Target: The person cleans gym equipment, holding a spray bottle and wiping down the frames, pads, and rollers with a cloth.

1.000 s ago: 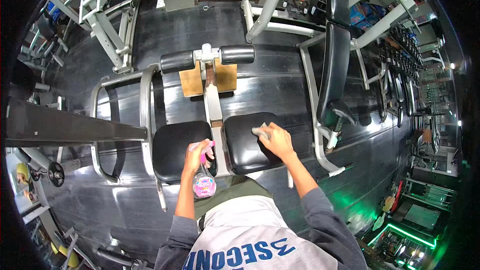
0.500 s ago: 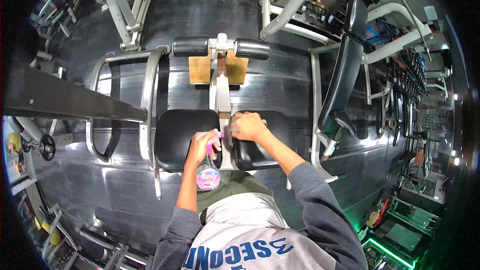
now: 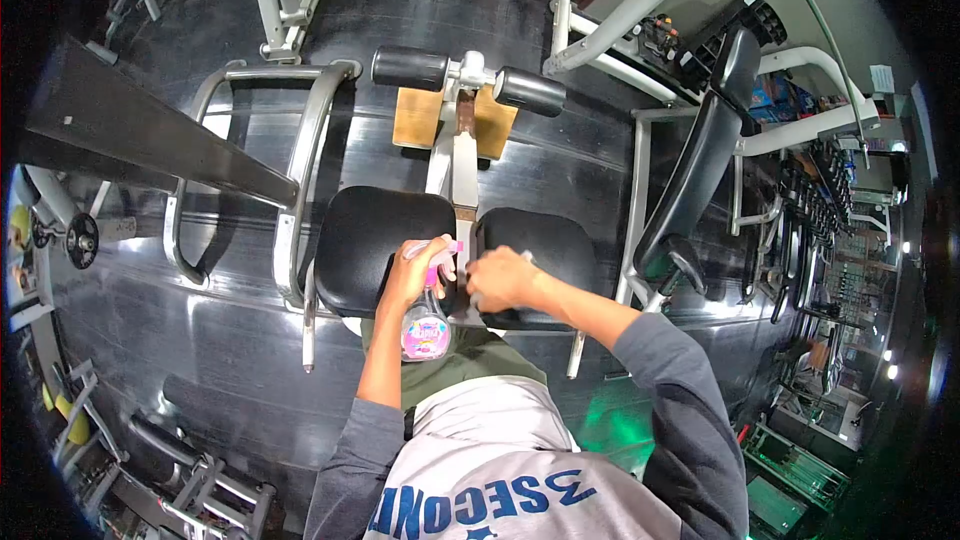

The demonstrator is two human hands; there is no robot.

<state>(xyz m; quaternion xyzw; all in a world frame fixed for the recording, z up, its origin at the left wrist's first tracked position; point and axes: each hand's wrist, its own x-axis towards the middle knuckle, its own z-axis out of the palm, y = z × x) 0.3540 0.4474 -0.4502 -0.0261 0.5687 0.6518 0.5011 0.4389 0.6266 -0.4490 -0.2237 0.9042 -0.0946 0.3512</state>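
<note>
A clear spray bottle (image 3: 427, 333) with a pink and white trigger head hangs upright from my left hand (image 3: 418, 275), whose fingers wrap round its neck. Below and behind that hand lies the left black seat pad (image 3: 370, 230). My right hand (image 3: 502, 280) is closed on a light cloth (image 3: 527, 256), of which only a small part shows. It rests at the inner edge of the right black seat pad (image 3: 550, 235), beside the light metal centre beam (image 3: 465, 175).
Two black foam rollers (image 3: 410, 69) and a wooden plate (image 3: 417, 118) stand at the beam's far end. A curved metal frame (image 3: 305, 155) is at the left. An upright black bench (image 3: 690, 165) stands at the right. A dark beam (image 3: 170, 145) reaches in from the left.
My right hand has moved from the middle of the right pad to its inner edge and slightly nearer my body. My left hand still holds the bottle. The camera view has shifted and tilted.
</note>
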